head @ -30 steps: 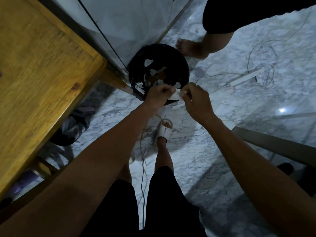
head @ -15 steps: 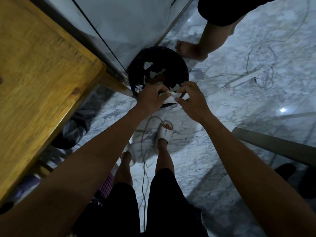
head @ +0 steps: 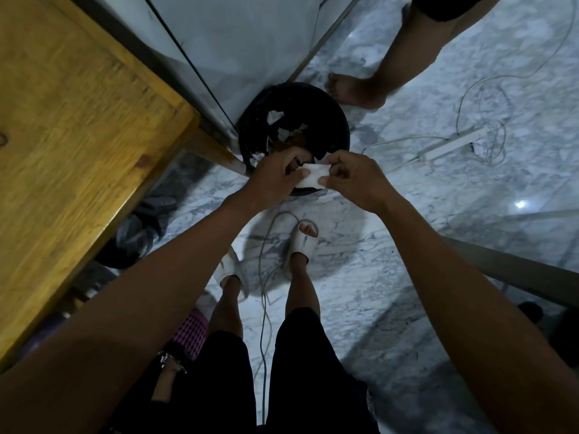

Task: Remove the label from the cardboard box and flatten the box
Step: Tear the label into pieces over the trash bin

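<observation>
While you stand over the black bin [head: 250,126], your head camera looks straight down at both of your hands, which meet above its near rim. Your left hand [head: 275,178] curls round the left end of a crumpled white label [head: 311,178], thumb pressed on top of the paper. Your right hand [head: 354,180] pinches the label's right end between thumb and forefinger, the other fingers tucked under. So the label hangs between the two hands, just above the bin's near edge and clear of the floor. Inside the bin you can make out white scraps [head: 283,131] of paper and something brown among them. The cardboard box itself does not show anywhere in this view.

To the left, the corner of a wooden table [head: 72,130] fills the frame, and a pale wall panel [head: 244,42] runs behind the bin. Below your hands, your feet wear white slippers [head: 302,245] on the marble floor [head: 376,292], with a thin cable [head: 264,292] trailing between them. Far right, a white power strip [head: 454,145] lies among looped wires. At the far side, another person's bare foot [head: 351,90] stands just beside the bin.
</observation>
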